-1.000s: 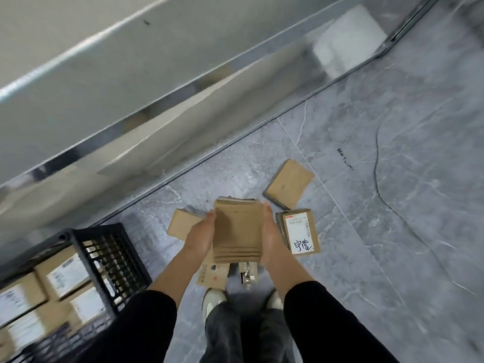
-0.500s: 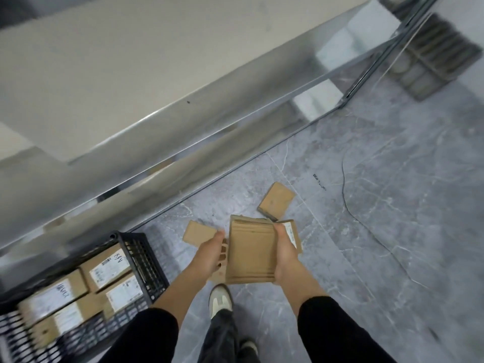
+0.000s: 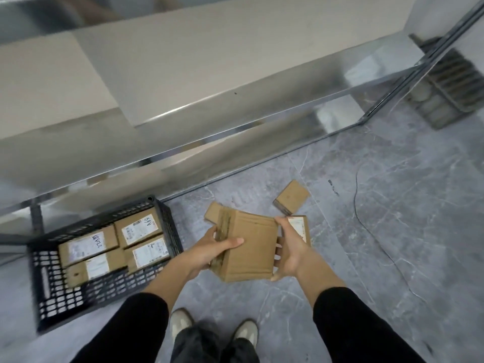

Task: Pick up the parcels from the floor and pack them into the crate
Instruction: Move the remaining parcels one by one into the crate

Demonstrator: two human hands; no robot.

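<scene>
Parcel stack [image 3: 248,247] at frame centre is gripped by its left edge in the left hand [image 3: 212,251] and its right edge in the right hand [image 3: 290,247], loose parcels [image 3: 292,196] beyond on the floor [image 3: 392,231], crate [image 3: 167,226] rim just left, open floor right.

Held parcels [image 3: 251,247]: plain brown cardboard, layered edges showing at left, gripped between left hand [image 3: 212,248] and right hand [image 3: 290,250] above the floor. Flat on the floor: plain parcel [image 3: 292,196], labelled parcel [image 3: 301,226], part-hidden parcel [image 3: 212,212]. Crate [image 3: 104,292]: black, slotted, at left, containing four packed parcels [image 3: 138,230], labels up.
</scene>
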